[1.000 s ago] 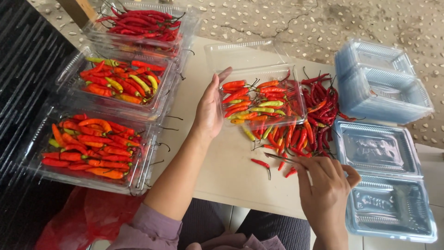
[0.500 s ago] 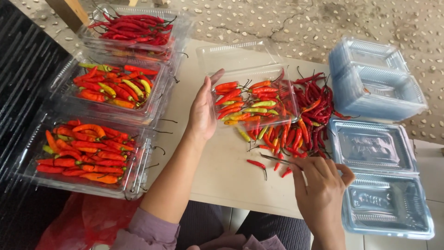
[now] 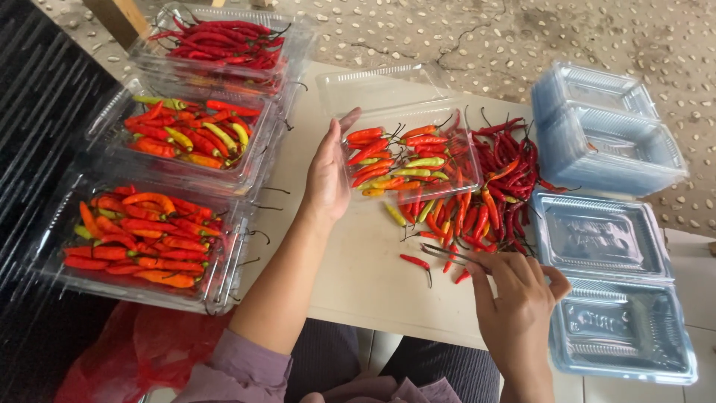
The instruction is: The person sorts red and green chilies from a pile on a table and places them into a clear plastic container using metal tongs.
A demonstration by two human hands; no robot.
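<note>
Fingers of the right hand [image 3: 518, 298] are curled shut, pinching a red chili [image 3: 447, 256] by the stem end; the chili pokes out to their left, just above the tabletop. Compared with a second ago, that hand has barely shifted. It sits at the near edge of the loose chili pile [image 3: 485, 194], same grip, so the pick looks made but the chili is not yet dropped in a box.

Left hand [image 3: 330, 173] is open, fingers straight, palm flat against the left wall of the half-filled clear tray [image 3: 406, 160], steadying it. It has edged slightly along that wall since the earlier frames; the tray has stayed put. Tray lies directly ahead of the right fingers, past the pile, holding mixed red, orange and green chilies.

One stray chili [image 3: 416, 263] lies just left of the pinched one.

Left of the left hand: three filled trays [image 3: 149, 239] in a column. Right of the right fingers: an open empty clamshell [image 3: 611, 283], with a stack of empties [image 3: 608, 127] beyond it.
</note>
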